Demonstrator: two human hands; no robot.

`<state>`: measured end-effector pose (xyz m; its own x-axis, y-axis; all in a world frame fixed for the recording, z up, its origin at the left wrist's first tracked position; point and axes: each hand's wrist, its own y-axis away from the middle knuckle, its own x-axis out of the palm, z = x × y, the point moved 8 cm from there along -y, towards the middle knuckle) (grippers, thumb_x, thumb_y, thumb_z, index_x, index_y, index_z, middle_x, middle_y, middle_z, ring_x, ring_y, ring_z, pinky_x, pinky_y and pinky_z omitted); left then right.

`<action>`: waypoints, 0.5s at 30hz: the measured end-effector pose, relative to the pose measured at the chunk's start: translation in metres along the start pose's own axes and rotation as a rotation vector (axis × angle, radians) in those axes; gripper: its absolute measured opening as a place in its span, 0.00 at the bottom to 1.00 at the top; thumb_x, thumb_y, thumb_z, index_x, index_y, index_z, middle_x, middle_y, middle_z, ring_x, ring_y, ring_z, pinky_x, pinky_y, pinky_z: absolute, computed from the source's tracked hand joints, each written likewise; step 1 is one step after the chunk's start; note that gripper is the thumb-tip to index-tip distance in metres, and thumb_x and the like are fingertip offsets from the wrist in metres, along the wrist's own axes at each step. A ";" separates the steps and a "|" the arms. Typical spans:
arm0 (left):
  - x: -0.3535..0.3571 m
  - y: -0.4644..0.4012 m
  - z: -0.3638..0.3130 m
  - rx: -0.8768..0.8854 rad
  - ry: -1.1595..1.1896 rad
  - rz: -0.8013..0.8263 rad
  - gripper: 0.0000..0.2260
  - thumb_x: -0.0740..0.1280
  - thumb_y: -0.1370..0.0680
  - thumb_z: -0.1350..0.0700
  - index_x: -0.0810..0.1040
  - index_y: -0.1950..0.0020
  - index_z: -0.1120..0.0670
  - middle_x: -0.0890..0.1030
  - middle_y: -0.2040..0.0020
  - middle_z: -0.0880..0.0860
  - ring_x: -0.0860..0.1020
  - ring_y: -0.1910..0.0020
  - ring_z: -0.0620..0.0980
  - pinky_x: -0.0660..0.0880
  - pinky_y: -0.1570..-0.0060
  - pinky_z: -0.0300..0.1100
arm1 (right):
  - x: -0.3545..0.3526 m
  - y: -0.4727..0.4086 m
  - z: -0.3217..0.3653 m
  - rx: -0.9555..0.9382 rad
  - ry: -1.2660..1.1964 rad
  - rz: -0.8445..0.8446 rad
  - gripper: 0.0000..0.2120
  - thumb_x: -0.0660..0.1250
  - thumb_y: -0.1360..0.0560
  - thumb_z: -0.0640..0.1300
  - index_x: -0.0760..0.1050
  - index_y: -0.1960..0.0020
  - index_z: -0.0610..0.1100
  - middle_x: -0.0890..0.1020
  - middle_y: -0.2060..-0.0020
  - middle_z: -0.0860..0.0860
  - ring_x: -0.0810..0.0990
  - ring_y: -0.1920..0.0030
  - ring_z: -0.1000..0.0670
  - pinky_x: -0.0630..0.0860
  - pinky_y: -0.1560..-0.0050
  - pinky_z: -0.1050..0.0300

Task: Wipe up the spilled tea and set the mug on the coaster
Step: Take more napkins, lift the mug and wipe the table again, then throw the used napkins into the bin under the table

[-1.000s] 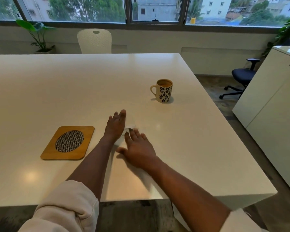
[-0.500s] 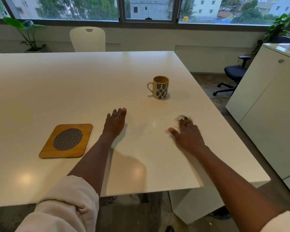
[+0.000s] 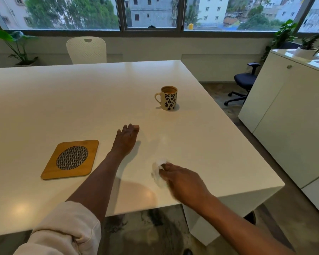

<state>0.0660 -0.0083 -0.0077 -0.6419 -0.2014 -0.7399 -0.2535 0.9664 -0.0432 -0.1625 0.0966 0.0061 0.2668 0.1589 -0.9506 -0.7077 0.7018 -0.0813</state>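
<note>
A cream mug [image 3: 168,98] with a dark leaf pattern stands upright on the white table [image 3: 63,100], tea inside, its handle to the left. A square wooden coaster [image 3: 71,159] with a woven round centre lies at the near left. My left hand [image 3: 126,139] rests flat on the table, palm down, between the coaster and the mug. My right hand [image 3: 183,182] presses a crumpled white tissue [image 3: 158,172] onto the table near the front right. I cannot make out any spilled tea on the glossy surface.
The table's right edge [image 3: 247,148] and front right corner are close to my right hand. A white chair [image 3: 87,50] stands at the far side. A white cabinet [image 3: 291,115] and a dark office chair [image 3: 244,83] stand to the right. Potted plants line the window wall.
My right hand with the tissue swept from beside my left hand out to the right, then back toward me and left. The left hand and mug stayed put.
</note>
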 end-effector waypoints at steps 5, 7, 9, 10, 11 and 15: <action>0.023 0.016 -0.019 0.024 -0.090 0.125 0.21 0.50 0.15 0.49 0.66 0.26 0.57 0.64 0.24 0.59 0.61 0.25 0.60 0.61 0.30 0.54 | -0.029 0.017 -0.064 0.291 -0.040 -0.109 0.15 0.57 0.18 0.54 0.78 0.38 0.55 0.84 0.45 0.52 0.83 0.47 0.49 0.73 0.55 0.59; 0.038 0.025 -0.045 0.129 -0.060 0.166 0.20 0.54 0.16 0.50 0.69 0.27 0.57 0.69 0.26 0.58 0.65 0.26 0.57 0.65 0.33 0.49 | -0.040 0.024 -0.089 0.407 -0.157 -0.170 0.13 0.59 0.18 0.50 0.82 0.42 0.52 0.85 0.49 0.50 0.83 0.49 0.50 0.72 0.54 0.58; 0.051 0.042 -0.078 0.254 -0.016 0.174 0.19 0.59 0.17 0.49 0.71 0.27 0.53 0.73 0.28 0.54 0.69 0.27 0.51 0.64 0.32 0.39 | -0.057 0.028 -0.108 0.456 -0.173 -0.269 0.15 0.62 0.20 0.40 0.82 0.39 0.50 0.85 0.46 0.46 0.83 0.48 0.47 0.76 0.50 0.55; 0.058 0.050 -0.094 0.309 0.060 0.181 0.19 0.62 0.18 0.50 0.71 0.27 0.52 0.74 0.29 0.53 0.71 0.29 0.48 0.65 0.33 0.35 | -0.065 0.030 -0.115 0.467 -0.187 -0.317 0.16 0.63 0.21 0.37 0.80 0.38 0.49 0.84 0.44 0.46 0.83 0.48 0.46 0.76 0.48 0.55; 0.066 0.058 -0.110 0.356 0.125 0.206 0.20 0.64 0.19 0.51 0.71 0.27 0.50 0.75 0.29 0.52 0.73 0.30 0.47 0.66 0.33 0.34 | -0.071 0.034 -0.123 0.491 -0.259 -0.366 0.16 0.63 0.21 0.37 0.80 0.37 0.49 0.84 0.43 0.47 0.82 0.47 0.47 0.77 0.48 0.56; 0.099 0.078 -0.162 0.434 0.280 0.310 0.28 0.70 0.23 0.49 0.66 0.24 0.48 0.71 0.26 0.50 0.72 0.30 0.47 0.73 0.33 0.48 | -0.078 0.049 -0.147 0.563 -0.645 -0.502 0.15 0.68 0.22 0.41 0.79 0.38 0.53 0.82 0.43 0.59 0.80 0.47 0.62 0.74 0.51 0.71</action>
<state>-0.1349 0.0207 0.0245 -0.8196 0.1223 -0.5597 0.2564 0.9519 -0.1674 -0.3140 0.0165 0.0322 0.8738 -0.0165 -0.4860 -0.0458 0.9922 -0.1160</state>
